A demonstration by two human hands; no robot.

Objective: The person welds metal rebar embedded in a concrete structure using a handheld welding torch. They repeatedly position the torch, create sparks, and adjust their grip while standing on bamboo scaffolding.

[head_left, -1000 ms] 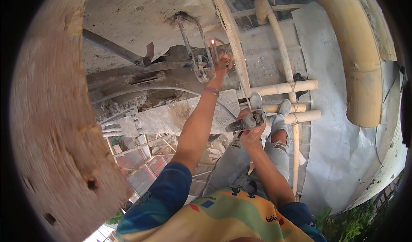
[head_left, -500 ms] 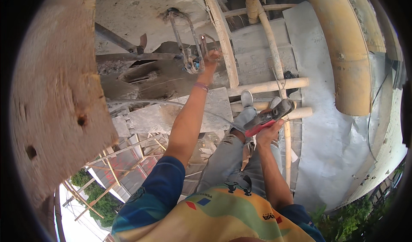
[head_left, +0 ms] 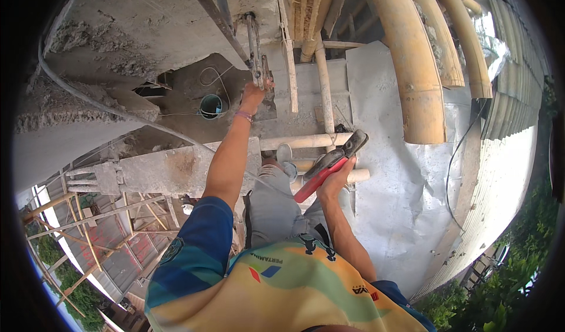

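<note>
My left arm reaches forward. My left hand is closed around the lower end of rusty metal bars that stick out of the concrete. The exact finger grip is partly hidden. Nearer to me, in front of my thigh, my right hand holds a red and black power tool, its dark head tilted up and away to the right. A grey cable curves in from the left and runs to the tool's red end.
Thick bamboo poles jut in at upper right above metal sheeting. Below left of the metal bars is a teal bucket. A concrete ledge crosses under my left arm; bamboo scaffolding stands far below left.
The view has swung left, so the wooden board at left is gone and the bucket shows. My left hand stays at the metal bars; my right still holds the power tool.
</note>
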